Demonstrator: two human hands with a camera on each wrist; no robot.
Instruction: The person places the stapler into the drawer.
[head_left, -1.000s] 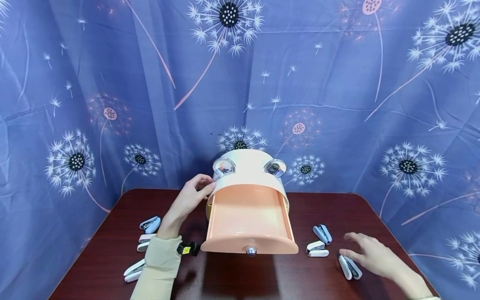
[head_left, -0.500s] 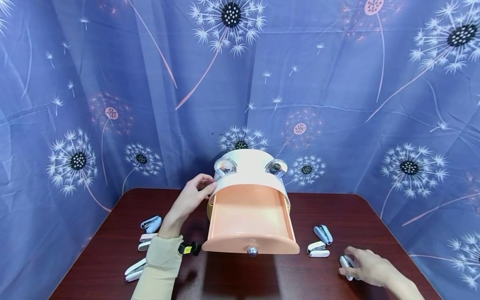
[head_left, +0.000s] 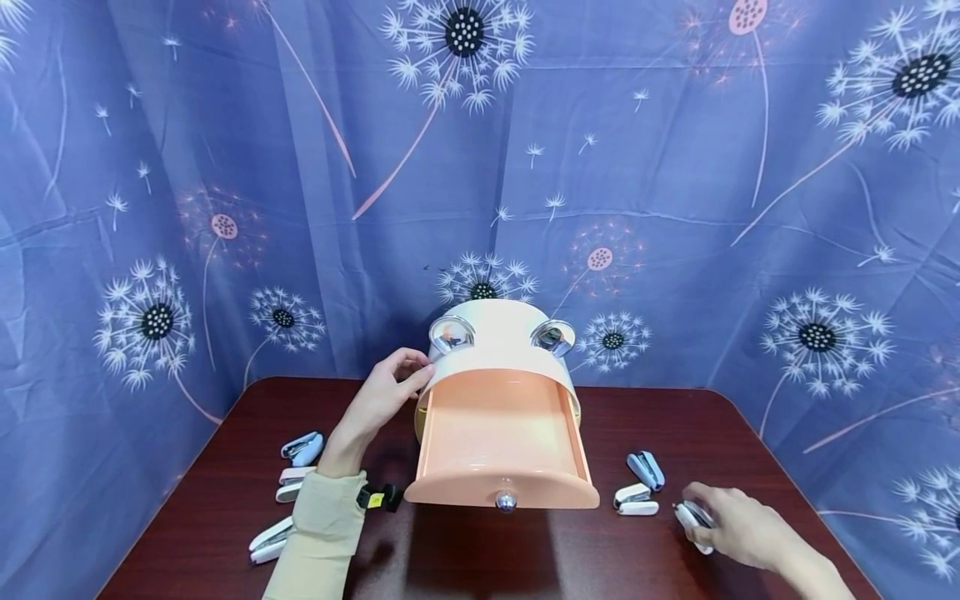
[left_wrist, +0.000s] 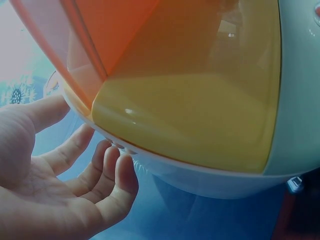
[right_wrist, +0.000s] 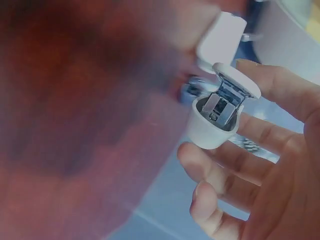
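Note:
In the head view my right hand (head_left: 742,525) pinches a small white stapler (head_left: 692,525) at the table's right side. The right wrist view shows this stapler (right_wrist: 205,127) end-on between thumb and fingers, its top raised from its base. My left hand (head_left: 378,396) touches the left side of a white drawer box (head_left: 498,329) with its fingertips. In the left wrist view the fingers (left_wrist: 127,172) rest loosely along the box's rim. The peach drawer (head_left: 495,425) is pulled out, and no item shows inside it. A round silver knob (head_left: 506,502) sits on its front.
Left of the right hand lie a blue stapler (head_left: 646,470) and a white stapler (head_left: 636,500). Beside the left forearm are a light blue stapler (head_left: 302,448), a pink-and-white one (head_left: 288,483) and a white one (head_left: 270,540). A blue patterned curtain (head_left: 637,167) surrounds the dark red table (head_left: 637,408).
My right hand has come down onto the white stapler and taken hold of it; the stapler has shifted slightly. The left hand stays on the box, and the drawer has not moved.

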